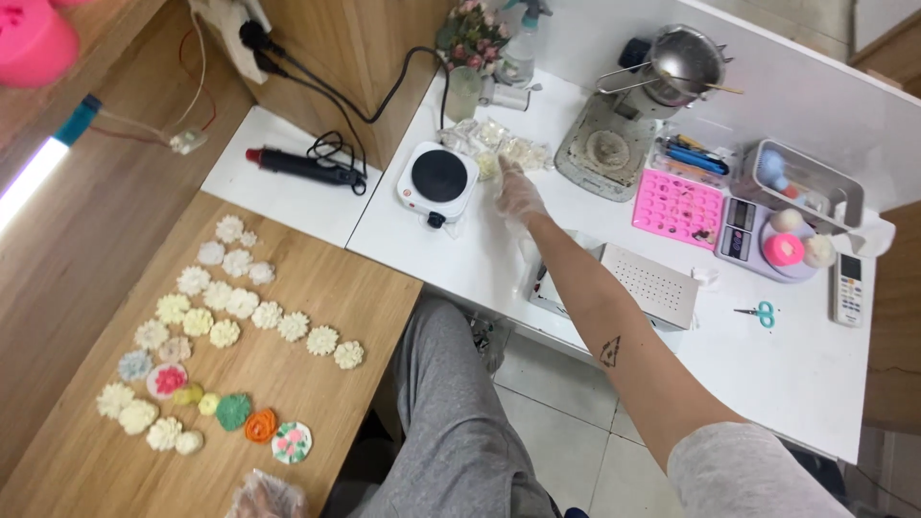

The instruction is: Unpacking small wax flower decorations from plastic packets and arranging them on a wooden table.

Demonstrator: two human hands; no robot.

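Reaching across the white table (806, 374) with my right hand (518, 195), gloved in thin clear plastic, arm stretched far and slightly left. Fingers lie extended and close together, tips touching the near edge of a heap of small clear bags (494, 142); nothing is gripped that I can see. The heap sits at the far side of the table, just right of the small white hot plate (438, 180), and spreads with its long axis left to right, from the hot plate toward a grey square stand (606, 149) carrying a steel pot (683, 63).

Right of my arm on the same table: pink silicone mould (677, 207), a scale (767, 245) bearing pink and pale round pieces, a white perforated box (652, 285), blue-handled scissors (760, 312), a remote control (849, 288).

Left, a wooden table (317, 403) carries rows of moulded flower pieces (216, 317), mostly cream, with a few green, orange and pink at the near end. My left hand (267, 497), also gloved, shows only partly at the near edge of that table; finger state cannot be told. A black and red heat gun (302, 165) lies on a white shelf beyond. The floor is pale tile; wood panelling stands at far left.
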